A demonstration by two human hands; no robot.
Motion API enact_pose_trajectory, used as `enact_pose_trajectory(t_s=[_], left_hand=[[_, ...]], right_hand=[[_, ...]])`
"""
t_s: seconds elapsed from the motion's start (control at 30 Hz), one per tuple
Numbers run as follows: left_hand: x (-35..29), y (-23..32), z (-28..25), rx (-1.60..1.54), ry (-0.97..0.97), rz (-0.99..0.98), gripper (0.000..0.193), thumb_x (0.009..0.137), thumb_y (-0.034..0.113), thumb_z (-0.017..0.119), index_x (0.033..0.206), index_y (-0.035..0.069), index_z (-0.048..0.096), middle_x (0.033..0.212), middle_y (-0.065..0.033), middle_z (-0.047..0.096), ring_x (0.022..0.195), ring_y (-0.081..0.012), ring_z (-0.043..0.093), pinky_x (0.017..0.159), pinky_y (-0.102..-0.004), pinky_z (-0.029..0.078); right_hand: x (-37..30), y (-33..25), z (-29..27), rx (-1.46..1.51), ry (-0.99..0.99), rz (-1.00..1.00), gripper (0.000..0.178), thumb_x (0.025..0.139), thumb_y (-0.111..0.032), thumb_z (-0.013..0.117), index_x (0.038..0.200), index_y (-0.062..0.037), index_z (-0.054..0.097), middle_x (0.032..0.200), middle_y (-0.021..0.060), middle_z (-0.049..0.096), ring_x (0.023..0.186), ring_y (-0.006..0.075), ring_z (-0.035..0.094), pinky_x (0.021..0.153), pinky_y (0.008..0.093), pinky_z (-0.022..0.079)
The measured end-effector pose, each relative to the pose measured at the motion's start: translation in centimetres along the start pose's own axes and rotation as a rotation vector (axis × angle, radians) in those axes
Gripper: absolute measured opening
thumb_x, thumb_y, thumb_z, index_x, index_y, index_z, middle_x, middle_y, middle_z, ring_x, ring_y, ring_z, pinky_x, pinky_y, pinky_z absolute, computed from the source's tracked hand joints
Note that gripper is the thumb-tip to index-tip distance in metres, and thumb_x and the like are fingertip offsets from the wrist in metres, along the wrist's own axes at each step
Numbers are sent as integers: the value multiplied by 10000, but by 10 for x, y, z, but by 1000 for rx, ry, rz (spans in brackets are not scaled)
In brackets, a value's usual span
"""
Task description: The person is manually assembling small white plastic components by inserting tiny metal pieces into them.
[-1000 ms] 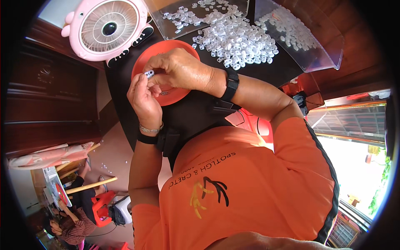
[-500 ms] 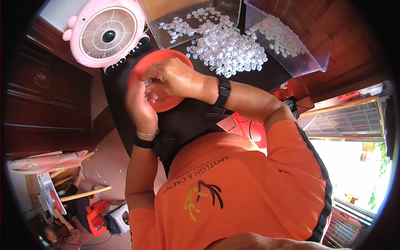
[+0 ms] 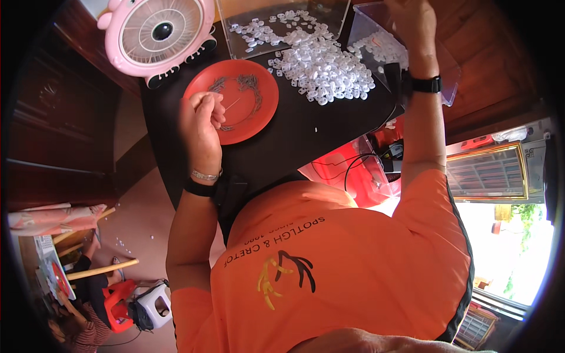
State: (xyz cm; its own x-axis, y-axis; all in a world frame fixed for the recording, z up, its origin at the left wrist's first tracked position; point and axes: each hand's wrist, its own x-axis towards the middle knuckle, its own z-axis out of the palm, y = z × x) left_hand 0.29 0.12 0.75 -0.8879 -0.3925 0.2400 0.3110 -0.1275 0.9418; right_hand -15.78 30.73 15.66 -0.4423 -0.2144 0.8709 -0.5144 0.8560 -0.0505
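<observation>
My left hand (image 3: pixel 203 126) is over the near left side of a round red plate (image 3: pixel 266 115), fingers curled and pressed together. A thin pale pin (image 3: pixel 232 105) juts from its fingertips; it appears to be pinched there. Small slender grey metal pieces (image 3: pixel 250 82) lie scattered in an arc inside the plate. At the upper edge, my right hand (image 3: pixel 416 26) is raised above the clear plastic bin on the right. Its fingers are blurred and partly cut off, so whether they hold anything is hidden. Between the hands lies a heap of small white plastic pieces with holes (image 3: pixel 329 70).
A pink animal-shaped fan (image 3: pixel 159 32) stands at the back left. Another clear bin (image 3: pixel 282 47) lies open behind the heap, and the right bin (image 3: pixel 450 73) holds more white pieces (image 3: pixel 379 48). One loose piece (image 3: pixel 316 129) lies near the table edge. Another person (image 3: pixel 79 323) sits lower left.
My right hand has left the plate and swung up and right over the bin. The white piece formerly between my hands no longer shows. The left hand stays over the plate.
</observation>
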Motion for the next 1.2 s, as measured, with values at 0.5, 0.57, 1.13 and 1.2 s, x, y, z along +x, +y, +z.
enact_pose_trajectory(t_s=[0.5, 0.57, 1.13, 1.2], left_hand=[[7, -9, -4, 8, -15, -51, 196, 890, 152, 510, 803, 10, 614, 628, 0, 535, 523, -56, 452, 467, -182, 315], [7, -10, -4, 7, -25, -53, 195, 889, 153, 512, 803, 11, 614, 623, -2, 536, 521, -56, 453, 463, -182, 309], [8, -4, -4, 25, -50, -101, 199, 895, 181, 497, 849, 31, 620, 663, 1, 549, 554, -59, 466, 500, -183, 337], [8, -4, -5, 40, -54, -98, 199, 895, 185, 498, 857, 31, 619, 672, 2, 552, 561, -59, 468, 505, -184, 339]], right_hand=[[-77, -76, 158, 278, -964, -264, 212, 722, -165, 609, 909, -118, 696, 866, 123, 670, 849, 317, 637, 731, 410, 505], [-75, -82, 160, 232, -991, -243, 191, 714, -169, 616, 881, -111, 690, 846, 122, 667, 839, 317, 636, 720, 416, 503], [-64, -102, 132, 852, -1103, -2, 157, 849, -89, 622, 975, 0, 655, 901, 64, 678, 876, 141, 627, 810, 281, 494], [-64, -126, 115, 993, -1156, -52, 184, 845, -112, 642, 972, 20, 646, 895, 64, 672, 876, 141, 625, 821, 268, 481]])
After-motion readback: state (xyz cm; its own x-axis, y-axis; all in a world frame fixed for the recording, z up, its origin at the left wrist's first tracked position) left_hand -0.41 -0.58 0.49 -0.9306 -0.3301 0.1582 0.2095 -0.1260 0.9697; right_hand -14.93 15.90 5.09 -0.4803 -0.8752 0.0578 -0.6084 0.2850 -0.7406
